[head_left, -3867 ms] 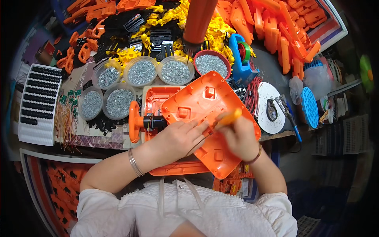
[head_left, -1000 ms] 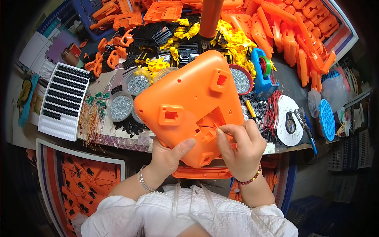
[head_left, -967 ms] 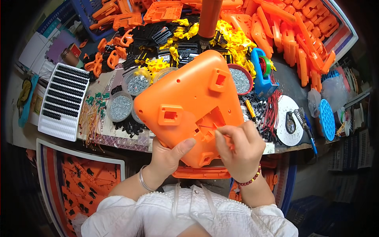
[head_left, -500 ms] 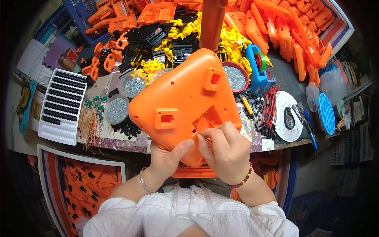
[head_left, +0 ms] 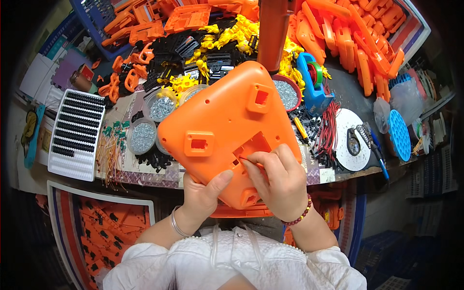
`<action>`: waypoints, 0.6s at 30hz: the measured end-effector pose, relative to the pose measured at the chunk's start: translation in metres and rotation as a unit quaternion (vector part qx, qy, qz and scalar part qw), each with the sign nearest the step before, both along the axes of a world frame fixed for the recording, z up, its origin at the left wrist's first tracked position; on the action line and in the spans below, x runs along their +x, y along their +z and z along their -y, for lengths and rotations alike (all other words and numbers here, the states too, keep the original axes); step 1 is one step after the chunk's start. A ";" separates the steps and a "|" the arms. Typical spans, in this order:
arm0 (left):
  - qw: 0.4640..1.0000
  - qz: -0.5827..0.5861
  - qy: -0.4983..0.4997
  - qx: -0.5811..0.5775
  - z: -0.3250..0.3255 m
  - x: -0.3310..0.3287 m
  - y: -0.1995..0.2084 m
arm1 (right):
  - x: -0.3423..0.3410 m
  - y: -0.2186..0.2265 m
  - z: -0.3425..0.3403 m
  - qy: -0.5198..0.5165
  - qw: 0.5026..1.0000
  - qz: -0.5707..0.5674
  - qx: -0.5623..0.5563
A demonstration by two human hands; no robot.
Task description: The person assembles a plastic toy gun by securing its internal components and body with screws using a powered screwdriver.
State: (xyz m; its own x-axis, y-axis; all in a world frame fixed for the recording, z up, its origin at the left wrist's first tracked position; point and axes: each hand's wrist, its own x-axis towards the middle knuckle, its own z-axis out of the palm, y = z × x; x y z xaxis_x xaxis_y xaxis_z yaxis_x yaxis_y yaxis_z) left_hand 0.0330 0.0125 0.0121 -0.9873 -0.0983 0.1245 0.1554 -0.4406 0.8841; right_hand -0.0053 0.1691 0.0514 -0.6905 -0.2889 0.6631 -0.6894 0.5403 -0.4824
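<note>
A large, rounded triangular orange plastic housing point(head_left: 222, 125) is held over the table's front edge, with square raised sockets and a recessed opening showing. My left hand point(head_left: 205, 195) grips its lower left edge, thumb on top and fingers hidden beneath. At the recess, my right hand point(head_left: 278, 181) is closed in a pinch. A thin, dark red piece, which looks like a wire point(head_left: 244, 159), sticks out from its fingertips beside a small square hole. How far it reaches into the recess is hidden by the hand. An orange post point(head_left: 274, 36) rises behind the housing.
Tubs of screws point(head_left: 143, 137) and a red bowl of screws point(head_left: 286, 94) flank the housing. A blue tape dispenser point(head_left: 314, 92), red wires point(head_left: 329, 123) and a soldering iron point(head_left: 378, 154) lie right. Left is a tray of black and white parts point(head_left: 77, 133). Yellow parts point(head_left: 239, 34) lie behind.
The housing has tilted slightly, showing more of its lower socket and recess. My right hand stays pinched at the recess, and the thin red piece now shows at its fingertips.
</note>
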 end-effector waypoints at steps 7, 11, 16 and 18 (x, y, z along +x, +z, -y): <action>0.999 -0.019 0.006 -0.047 -0.002 0.007 -0.001 | 0.004 0.000 0.000 -0.027 0.999 -0.016 0.031; 0.989 -0.062 0.011 -0.134 -0.001 0.011 0.009 | 0.000 -0.004 -0.006 0.031 0.998 0.051 -0.035; 0.939 -0.125 -0.069 -0.314 -0.002 0.005 0.020 | 0.005 -0.002 -0.013 0.040 0.984 0.132 -0.112; 0.840 -0.149 -0.048 -0.520 -0.001 0.005 0.018 | 0.007 0.000 -0.015 0.080 0.955 0.235 -0.162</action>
